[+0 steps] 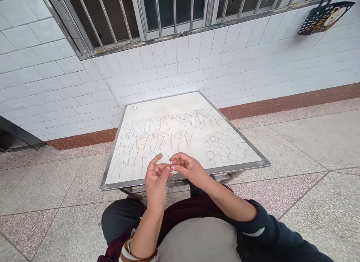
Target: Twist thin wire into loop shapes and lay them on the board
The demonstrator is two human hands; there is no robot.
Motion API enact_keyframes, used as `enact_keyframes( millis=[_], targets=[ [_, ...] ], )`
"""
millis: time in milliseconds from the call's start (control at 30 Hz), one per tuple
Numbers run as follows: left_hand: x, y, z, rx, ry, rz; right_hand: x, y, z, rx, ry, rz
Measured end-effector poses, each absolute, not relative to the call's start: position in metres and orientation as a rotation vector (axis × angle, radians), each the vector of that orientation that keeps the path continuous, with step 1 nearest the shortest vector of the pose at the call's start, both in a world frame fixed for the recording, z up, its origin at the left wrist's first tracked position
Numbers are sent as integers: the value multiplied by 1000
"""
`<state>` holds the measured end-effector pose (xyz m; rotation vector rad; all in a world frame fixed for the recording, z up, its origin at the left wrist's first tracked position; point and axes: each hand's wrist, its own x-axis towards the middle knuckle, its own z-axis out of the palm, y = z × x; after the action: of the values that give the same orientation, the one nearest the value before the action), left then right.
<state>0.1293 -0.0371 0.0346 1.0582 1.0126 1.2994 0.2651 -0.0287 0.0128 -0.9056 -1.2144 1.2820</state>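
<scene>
My left hand point(157, 173) and my right hand point(187, 166) meet over the near edge of the table, thumbs and fingertips pinched close together. Between them is a thin dark wire point(165, 155), with a small loop showing just above the fingers; its lower part is hidden by the fingertips. Beyond the hands, rows of thin wire loops with long tails point(144, 154) lie across the white tabletop point(163, 102). To the right of my right hand is a group of plain wire rings point(225, 158) without visible tails.
A small white and red object point(135, 107) sits at the table's far left corner. The table has a grey metal rim point(253, 164) and stands near a tiled wall point(168, 72) with a barred window point(174, 10). A dark patterned bag point(323, 18) hangs at upper right.
</scene>
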Motion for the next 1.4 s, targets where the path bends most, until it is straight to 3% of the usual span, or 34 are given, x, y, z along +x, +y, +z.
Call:
enact_keyframes(
  millis=[500,1100,1200,1400],
  targets=[
    [123,-29,29,970,949,1249,267,-26,8,-1002,-1485,913],
    [121,-31,38,1137,1113,1427,249,-46,-6,-1000,-1340,1005],
    [121,-32,37,1189,1132,1404,250,-47,-8,-1094,-1481,844],
    [121,-31,33,1195,1141,1386,255,-42,-4,-1227,-1851,102]
  ],
)
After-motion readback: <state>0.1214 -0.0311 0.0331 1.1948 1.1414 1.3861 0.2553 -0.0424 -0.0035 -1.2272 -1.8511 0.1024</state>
